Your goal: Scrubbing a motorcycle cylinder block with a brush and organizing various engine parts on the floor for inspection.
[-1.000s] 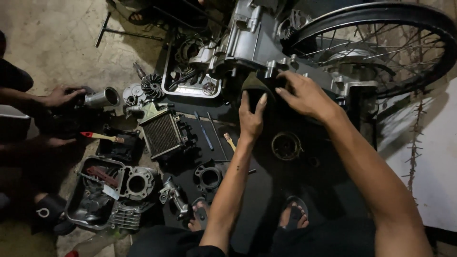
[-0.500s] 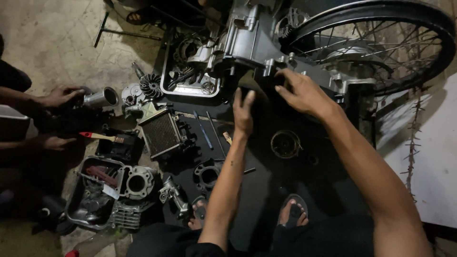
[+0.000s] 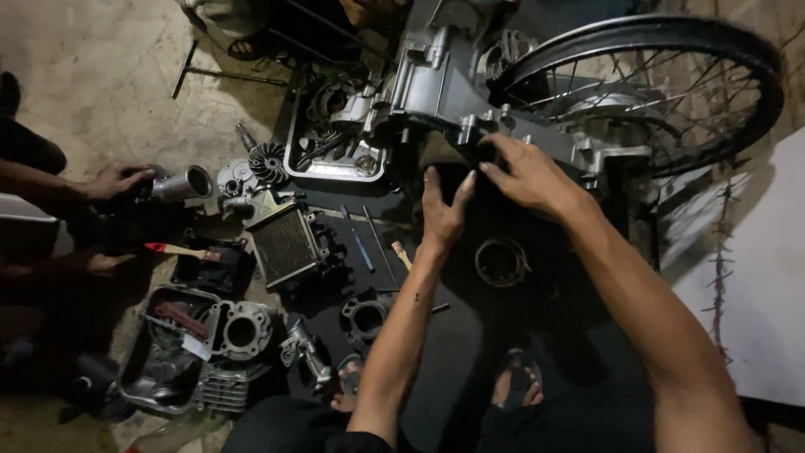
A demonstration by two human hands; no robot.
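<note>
My left hand (image 3: 443,205) lies with straight, spread fingers against a dark piece (image 3: 453,168) under the silver engine crankcase (image 3: 436,84). My right hand (image 3: 524,172) is just to its right, fingertips curled on the dark piece's upper edge where it meets the crankcase. The piece is too dark to make out its shape. The spoked rear wheel (image 3: 646,92) stands behind my right hand.
A small radiator (image 3: 285,243), a finned cylinder (image 3: 241,331), a blue screwdriver (image 3: 358,239), a metal ring (image 3: 501,262) and a parts tray (image 3: 335,168) lie on the floor. At left, another person's hand (image 3: 117,180) holds a metal tube (image 3: 184,182). My sandalled foot (image 3: 520,386) is below.
My left hand's fingers have straightened from a curled hold on the dark piece. My right hand has stayed at the crankcase edge.
</note>
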